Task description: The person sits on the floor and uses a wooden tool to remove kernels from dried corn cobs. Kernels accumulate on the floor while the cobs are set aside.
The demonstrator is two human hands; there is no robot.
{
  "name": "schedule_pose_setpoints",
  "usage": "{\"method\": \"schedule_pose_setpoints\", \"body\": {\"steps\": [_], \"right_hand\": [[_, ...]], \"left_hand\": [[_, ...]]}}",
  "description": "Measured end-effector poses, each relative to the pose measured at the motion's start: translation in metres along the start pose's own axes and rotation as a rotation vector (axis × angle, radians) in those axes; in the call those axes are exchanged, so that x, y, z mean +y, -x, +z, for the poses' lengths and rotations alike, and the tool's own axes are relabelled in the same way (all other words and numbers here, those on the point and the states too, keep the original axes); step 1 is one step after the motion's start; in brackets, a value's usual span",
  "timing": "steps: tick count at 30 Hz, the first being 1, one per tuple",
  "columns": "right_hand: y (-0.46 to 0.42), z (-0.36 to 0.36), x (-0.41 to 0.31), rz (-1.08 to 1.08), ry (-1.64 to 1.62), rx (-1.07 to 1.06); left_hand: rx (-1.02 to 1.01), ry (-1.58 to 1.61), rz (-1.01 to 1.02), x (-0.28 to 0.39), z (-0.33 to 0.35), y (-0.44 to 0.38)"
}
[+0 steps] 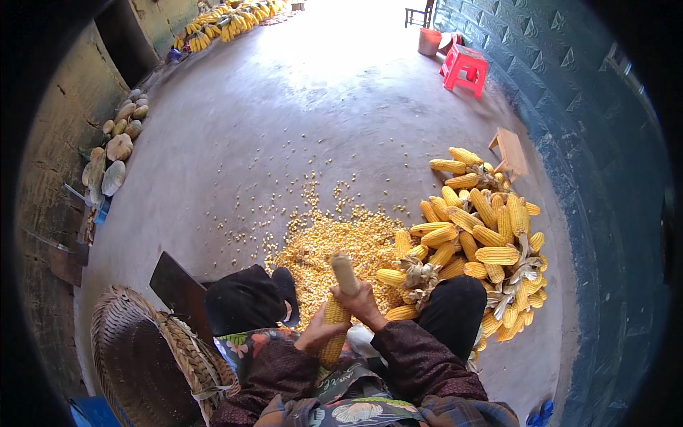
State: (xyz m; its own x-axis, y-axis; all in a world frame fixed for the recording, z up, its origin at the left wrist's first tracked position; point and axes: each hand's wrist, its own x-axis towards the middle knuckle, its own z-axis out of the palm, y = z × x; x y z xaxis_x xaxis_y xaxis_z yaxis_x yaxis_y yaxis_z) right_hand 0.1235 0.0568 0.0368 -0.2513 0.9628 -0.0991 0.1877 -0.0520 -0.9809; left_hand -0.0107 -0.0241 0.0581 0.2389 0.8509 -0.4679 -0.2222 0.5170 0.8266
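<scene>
In my left hand (320,329) is a yellow ear of corn (336,316), held upright near my lap. My right hand (361,305) grips a bare, pale corn cob (344,271) and presses it against the ear's upper end. Beneath and beyond both hands, loose corn kernels (331,240) lie heaped on the floor between my feet, with single grains scattered farther out. A big pile of corn ears (488,235), some with dry husks tied together, lies to the right, beside my right knee.
A woven basket (139,352) stands at my left by a dark wooden board (179,285). Pumpkins and gourds (119,147) line the left wall. On the right are a small wooden stool (509,152), a red plastic stool (465,69) and a bucket (429,41). More corn (229,21) lies far left.
</scene>
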Motion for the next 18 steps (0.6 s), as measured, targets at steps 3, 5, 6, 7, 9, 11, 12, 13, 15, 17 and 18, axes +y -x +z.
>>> {"method": "schedule_pose_setpoints", "body": {"steps": [3, 5, 6, 7, 9, 11, 12, 13, 15, 17, 18], "right_hand": [[-0.006, -0.011, -0.008, 0.17, -0.265, -0.036], [-0.01, -0.017, -0.017, 0.298, -0.37, -0.095], [-0.01, -0.021, -0.024, 0.365, -0.417, -0.128], [-0.01, -0.019, -0.025, 0.387, -0.375, -0.178], [-0.006, -0.014, -0.024, 0.433, -0.286, -0.272], [-0.002, -0.006, -0.001, 0.355, -0.145, -0.133], [-0.001, -0.001, 0.0, 0.351, -0.115, -0.094], [0.0, 0.003, 0.002, 0.348, -0.086, -0.052], [0.003, 0.002, 0.004, 0.252, -0.196, -0.024], [0.0, -0.003, 0.002, 0.185, -0.273, -0.014], [-0.002, -0.007, -0.002, 0.2, -0.292, -0.046]], "left_hand": [[0.018, 0.177, -0.12, 0.005, 0.006, 0.002], [0.105, 0.068, -0.009, 0.003, 0.004, -0.001], [0.165, -0.018, 0.04, 0.0, 0.003, -0.007], [0.226, -0.104, 0.089, -0.003, 0.002, -0.011], [0.268, -0.368, 0.061, -0.004, 0.005, -0.009], [0.293, -0.646, 0.026, 0.004, 0.012, -0.005], [0.286, -0.644, 0.024, -0.003, 0.007, -0.002], [0.237, -0.515, 0.047, -0.009, 0.003, -0.002], [0.13, -0.251, 0.096, -0.009, 0.0, -0.003], [0.083, -0.081, 0.069, 0.002, 0.005, 0.0], [0.07, 0.007, 0.05, 0.011, 0.009, 0.003]]}}
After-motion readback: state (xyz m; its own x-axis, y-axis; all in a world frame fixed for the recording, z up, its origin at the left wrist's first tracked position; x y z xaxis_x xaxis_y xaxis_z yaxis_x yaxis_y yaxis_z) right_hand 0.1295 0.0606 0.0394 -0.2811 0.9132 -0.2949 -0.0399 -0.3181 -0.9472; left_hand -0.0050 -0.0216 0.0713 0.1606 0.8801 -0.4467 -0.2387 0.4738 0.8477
